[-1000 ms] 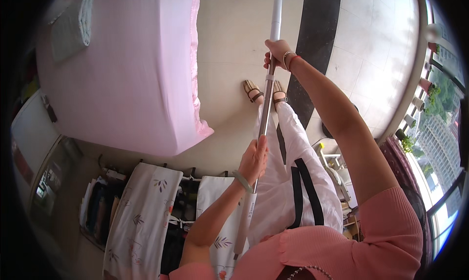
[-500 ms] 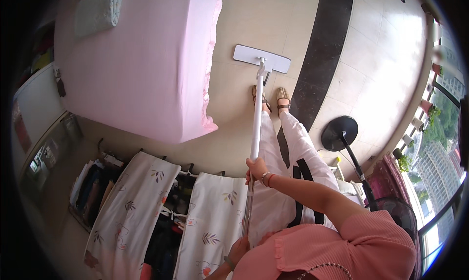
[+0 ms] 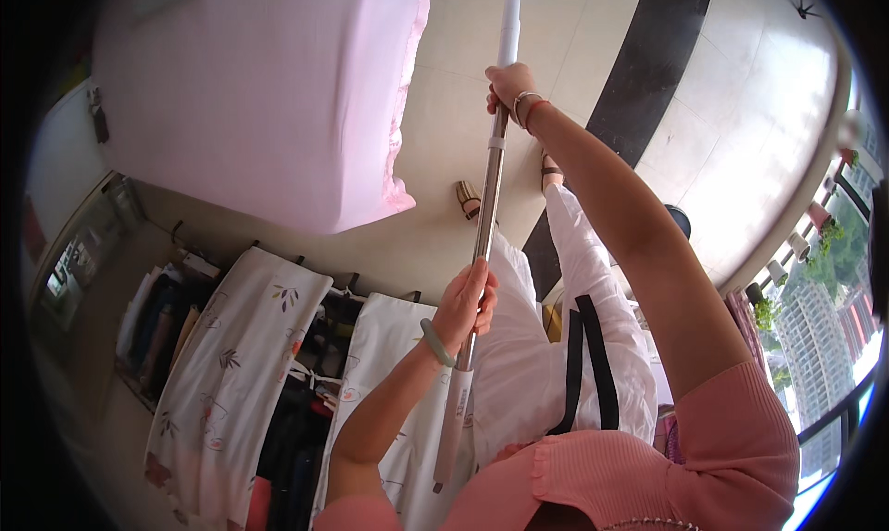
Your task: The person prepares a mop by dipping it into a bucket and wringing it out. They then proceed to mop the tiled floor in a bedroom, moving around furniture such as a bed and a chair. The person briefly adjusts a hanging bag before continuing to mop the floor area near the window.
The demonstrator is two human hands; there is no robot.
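A long mop pole, white above and shiny metal in the middle, slants up in front of me. My right hand, with a bracelet and a red cord at the wrist, wraps the pole near the top. Lower down, my left hand, wearing a grey-green bangle, closes round the metal section. The white grip sticks out below that hand, close to my body. The flat mop head lies out of view past the upper edge.
A pink-covered bed stands at the left. Nearer are clothes racks under white leaf-patterned covers. Pale floor tiles are crossed by a dark strip. Potted plants line the window at the right. A fan's dark base shows partly behind my right arm.
Both hands have risen, and the right arm now reaches far forward. The pole has moved forward, taking its white flat head out of view. My feet have stepped apart.
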